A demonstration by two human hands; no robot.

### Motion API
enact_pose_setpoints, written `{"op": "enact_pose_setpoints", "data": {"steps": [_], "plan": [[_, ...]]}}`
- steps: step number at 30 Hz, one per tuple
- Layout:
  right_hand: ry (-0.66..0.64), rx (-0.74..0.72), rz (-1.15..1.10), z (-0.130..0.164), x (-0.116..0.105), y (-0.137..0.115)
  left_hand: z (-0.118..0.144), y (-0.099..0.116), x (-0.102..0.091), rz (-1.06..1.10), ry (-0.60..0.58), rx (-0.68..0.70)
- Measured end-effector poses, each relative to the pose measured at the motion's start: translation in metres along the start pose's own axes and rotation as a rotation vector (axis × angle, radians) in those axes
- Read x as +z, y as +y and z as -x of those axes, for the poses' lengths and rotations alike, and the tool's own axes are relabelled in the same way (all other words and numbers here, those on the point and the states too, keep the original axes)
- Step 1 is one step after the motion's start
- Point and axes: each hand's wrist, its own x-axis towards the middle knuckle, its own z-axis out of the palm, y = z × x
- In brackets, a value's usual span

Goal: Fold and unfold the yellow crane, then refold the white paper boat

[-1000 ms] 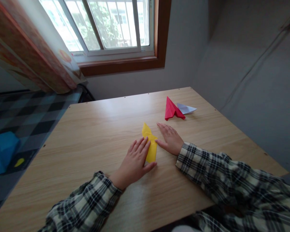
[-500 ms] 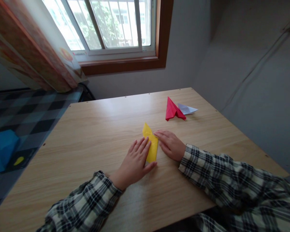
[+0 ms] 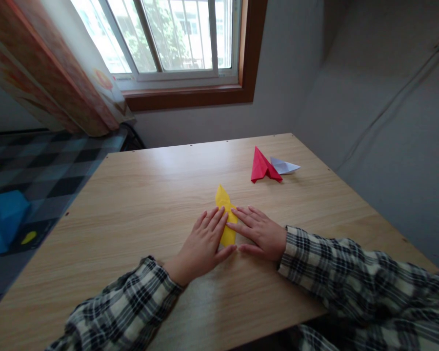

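A folded piece of yellow paper [image 3: 228, 237] lies on the wooden table, its pointed tip aimed away from me. My left hand [image 3: 203, 241] rests flat over its left side, fingers stretched out and the thumb near its lower end. From the right, my right hand [image 3: 261, 231] lies with fingers extended, the fingertips on the paper's right edge. Both hands are open, and together they cover part of the paper's sides.
Farther back on the table [image 3: 149, 190] lie a red folded paper plane [image 3: 263, 166] and a white folded paper [image 3: 284, 166] beside it. At left, a blue folded paper [image 3: 9, 214] sits on a checked cloth [image 3: 69, 156]. A window [image 3: 183, 36] is behind the table.
My right hand has shifted down along the yellow paper's right edge, and its fingers now spread onto the paper. The left hand stays in nearly the same place.
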Motion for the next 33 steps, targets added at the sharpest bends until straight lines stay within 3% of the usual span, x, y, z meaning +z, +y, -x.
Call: {"op": "enact_pose_setpoints", "data": {"steps": [12, 16, 20, 24, 33], "plan": [[-0.043, -0.016, -0.012, 0.002, -0.001, 0.004, 0.002, 0.0, -0.008, 0.112, 0.063, -0.035], [-0.065, -0.001, -0.018, 0.001, -0.003, 0.004, 0.01, -0.006, -0.012, 0.091, 0.143, -0.113], [-0.122, 0.016, -0.014, -0.001, -0.006, 0.003, 0.021, -0.018, -0.007, 0.005, 0.135, -0.203], [-0.137, 0.021, -0.015, -0.002, -0.008, 0.003, 0.023, -0.021, -0.005, 0.0, 0.1, -0.197], [-0.115, 0.011, -0.037, -0.001, -0.007, 0.004, 0.017, -0.02, -0.017, 0.172, 0.159, -0.186]]}}
